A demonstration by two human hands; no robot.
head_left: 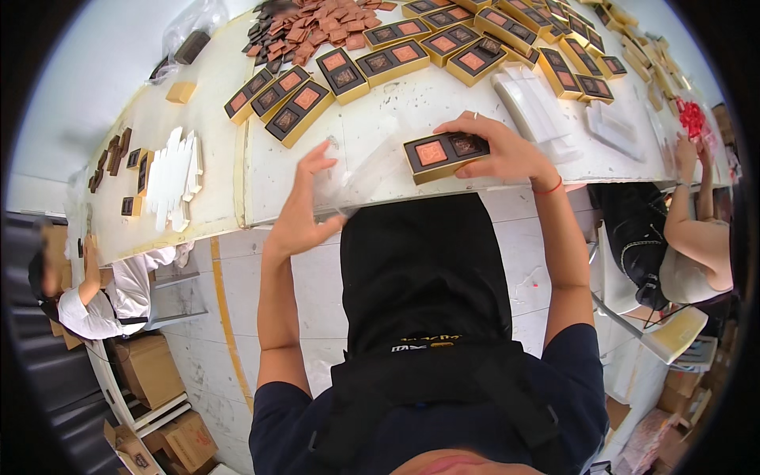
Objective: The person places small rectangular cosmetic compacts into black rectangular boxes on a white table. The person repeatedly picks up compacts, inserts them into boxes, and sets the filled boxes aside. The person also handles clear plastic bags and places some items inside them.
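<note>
My right hand [499,148] grips the right end of a gold box [418,172] with a black insert, which holds one orange-brown and one dark brown embossed square. The box lies at the table's near edge. My left hand [306,202] is apart from it, fingers spread and holding nothing, by a crumpled clear plastic film [371,172]. Beyond my hands stand several similar two-square gold boxes [392,62]. Flat clear plastic sleeves [528,110] lie stacked right of my right hand.
A heap of loose squares [320,27] covers the far part of the white table [285,178]. White strips [172,178] and small boxes [136,157] lie left. A person [689,225] handles red ribbon [692,119] at right; another person [89,297] sits at left. A second pile of clear plastic [614,127] lies right.
</note>
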